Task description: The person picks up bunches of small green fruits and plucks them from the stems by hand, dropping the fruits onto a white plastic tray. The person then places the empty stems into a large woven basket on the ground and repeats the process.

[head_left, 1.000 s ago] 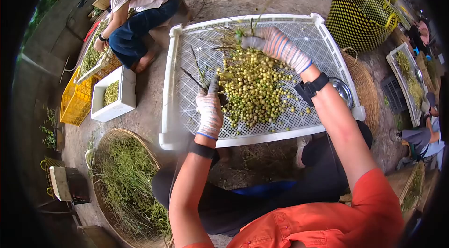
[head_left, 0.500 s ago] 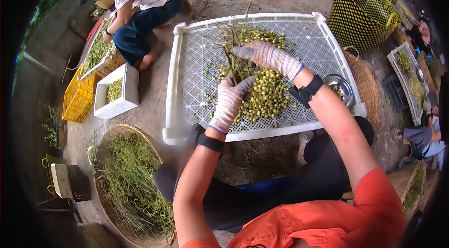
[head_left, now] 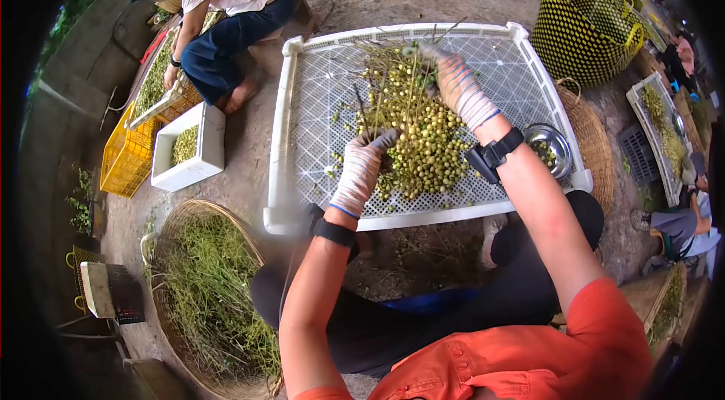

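Evidently, the left hand is closed around thin twigs, while the right hand curls beside leafier sprigs; whether it grips them, I cannot tell. Yellow-green berries lie heaped on the white mesh tray. Keeping stems low over the heap should limit scatter.

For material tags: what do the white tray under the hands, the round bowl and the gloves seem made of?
White tray: probably moulded plastic, matte, given its perforated grid and rounded corners.
Bowl: likely polished metal, perhaps steel; bright reflections show.
Gloves: apparently knit fabric, from their striped, snug cuffs; the grey fingers look coated or dirty.
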`<act>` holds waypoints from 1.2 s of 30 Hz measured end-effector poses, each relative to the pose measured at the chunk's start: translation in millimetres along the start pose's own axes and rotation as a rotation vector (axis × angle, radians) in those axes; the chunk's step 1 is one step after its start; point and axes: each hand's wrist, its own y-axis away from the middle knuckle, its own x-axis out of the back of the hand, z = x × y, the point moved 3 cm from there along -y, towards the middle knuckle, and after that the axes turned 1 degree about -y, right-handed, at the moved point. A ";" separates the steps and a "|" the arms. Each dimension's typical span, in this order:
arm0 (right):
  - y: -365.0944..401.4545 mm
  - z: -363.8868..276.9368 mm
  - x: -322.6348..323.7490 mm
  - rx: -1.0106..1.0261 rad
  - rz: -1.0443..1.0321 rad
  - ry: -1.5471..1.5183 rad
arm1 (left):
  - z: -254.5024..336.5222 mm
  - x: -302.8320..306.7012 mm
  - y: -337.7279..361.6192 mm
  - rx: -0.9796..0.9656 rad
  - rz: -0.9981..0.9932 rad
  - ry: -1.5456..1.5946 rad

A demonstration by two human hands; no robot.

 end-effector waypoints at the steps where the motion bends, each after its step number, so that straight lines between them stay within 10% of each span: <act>1: 7.8 -6.8 -1.3 -0.218 -0.051 -0.277 | -3.2 3.7 -2.2 0.024 0.034 0.009; 3: 11.3 12.2 -14.5 -0.157 0.218 0.004 | -11.6 17.8 -14.7 -0.020 0.079 0.008; 6: -5.8 54.6 -11.0 0.672 0.982 2.404 | 2.8 17.8 -12.6 -0.131 0.159 0.024; 7: -5.6 61.4 -5.5 0.777 0.792 2.600 | 6.8 12.5 -9.7 -0.128 0.156 0.022; 14: -5.0 49.8 43.1 0.549 0.725 2.726 | 10.9 -26.9 4.0 -0.152 -0.140 -0.120; 19: -4.7 61.7 24.4 0.588 0.886 2.823 | 16.0 -13.9 1.9 -0.101 -0.079 -0.211; 22: -2.8 63.4 18.4 0.797 0.928 2.326 | 11.0 -9.2 4.8 -0.095 -0.100 -0.249; 29: 2.4 39.5 -16.6 0.639 1.297 2.744 | 10.6 0.5 8.1 -0.003 -0.002 -0.331; 33: 5.7 38.8 -70.8 1.150 1.028 2.652 | 4.2 6.0 9.3 0.018 0.004 -0.497; 36: 12.5 50.8 -93.0 0.919 1.204 2.614 | -6.3 24.3 -1.7 -0.018 0.064 -0.355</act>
